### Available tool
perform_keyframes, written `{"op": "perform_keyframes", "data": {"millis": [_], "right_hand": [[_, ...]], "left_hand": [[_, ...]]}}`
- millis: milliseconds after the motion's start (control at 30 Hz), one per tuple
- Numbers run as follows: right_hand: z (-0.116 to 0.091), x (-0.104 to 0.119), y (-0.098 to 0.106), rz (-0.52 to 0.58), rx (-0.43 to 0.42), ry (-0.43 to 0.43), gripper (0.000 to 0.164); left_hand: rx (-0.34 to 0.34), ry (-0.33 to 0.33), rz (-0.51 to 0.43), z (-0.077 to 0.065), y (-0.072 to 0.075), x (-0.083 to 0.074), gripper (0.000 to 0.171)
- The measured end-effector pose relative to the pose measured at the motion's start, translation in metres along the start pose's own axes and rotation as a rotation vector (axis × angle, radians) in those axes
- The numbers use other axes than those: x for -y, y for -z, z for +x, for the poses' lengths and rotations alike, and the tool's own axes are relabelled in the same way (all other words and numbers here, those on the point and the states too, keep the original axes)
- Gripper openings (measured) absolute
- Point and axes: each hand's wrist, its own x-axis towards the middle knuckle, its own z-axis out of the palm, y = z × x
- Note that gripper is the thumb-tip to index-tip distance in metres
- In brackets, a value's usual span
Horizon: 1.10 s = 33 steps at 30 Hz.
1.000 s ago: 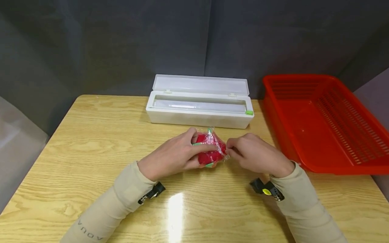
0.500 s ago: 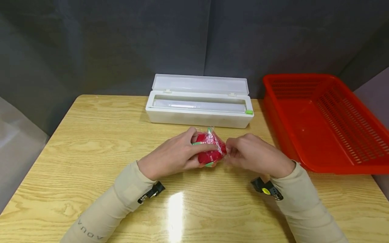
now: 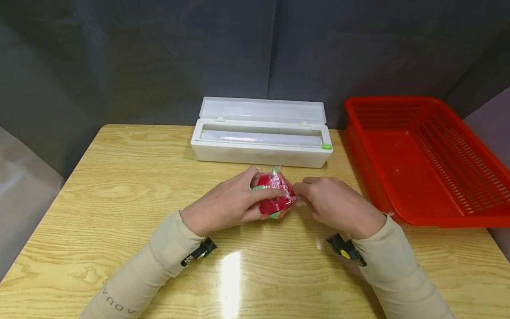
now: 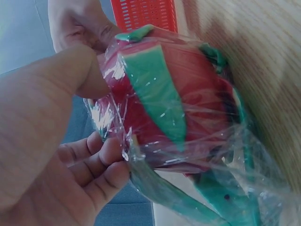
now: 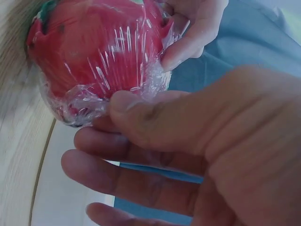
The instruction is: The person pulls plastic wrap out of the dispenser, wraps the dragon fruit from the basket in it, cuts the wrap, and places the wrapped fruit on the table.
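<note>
A red dragon fruit (image 3: 274, 205) with green scales lies on the wooden table, wrapped in clear cling film (image 5: 80, 101). My left hand (image 3: 233, 199) holds it from the left, its index finger stretched across the top over the wrap. From the right, my right hand (image 3: 338, 204) pinches the gathered edge of the film between thumb and index finger, while its other fingers spread below in the right wrist view. Creased film covers the fruit's green scales (image 4: 157, 94) in the left wrist view, with looser film trailing off its lower end.
Behind the hands stands a white cling film box (image 3: 259, 154), its lid (image 3: 263, 110) raised and a film roll (image 3: 263, 138) inside. A red plastic basket (image 3: 372, 177) is at the right. A dark cloth (image 3: 179, 57) hangs behind the table (image 3: 131, 177).
My right hand has shifted its fingers at the film's edge, lifting away a little and closing on it again. My left hand and the dragon fruit have stayed in place.
</note>
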Motion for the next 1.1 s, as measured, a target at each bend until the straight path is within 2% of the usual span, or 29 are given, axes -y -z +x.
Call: {"op": "perform_keyframes", "data": {"millis": [167,400,533,700,833,1000,1100], "right_hand": [[0.001,-0.002,0.000,-0.034,-0.024,0.018,0.021],[0.003,-0.003,0.002,-0.090,-0.106,-0.044,0.015],[0.004,-0.004,0.001,-0.086,-0.150,-0.041,0.015],[0.003,-0.004,0.000,-0.012,-0.143,0.001,0.014],[0.004,-0.005,0.000,0.020,-0.143,0.010,0.014],[0.006,-0.004,-0.001,0.039,-0.152,0.013,0.014],[0.006,-0.003,-0.001,0.052,-0.147,0.008,0.014]], "left_hand": [[0.010,0.004,0.001,0.000,0.000,0.000,0.046],[0.016,-0.004,-0.009,0.002,0.000,0.000,0.046],[0.019,0.003,0.004,0.004,-0.001,-0.001,0.044],[0.025,0.018,0.070,0.006,-0.005,-0.003,0.043],[0.039,0.025,0.124,0.006,-0.007,-0.005,0.050],[0.029,-0.023,0.251,0.005,-0.008,-0.009,0.055],[-0.011,-0.044,0.329,0.004,-0.010,-0.012,0.050]]}}
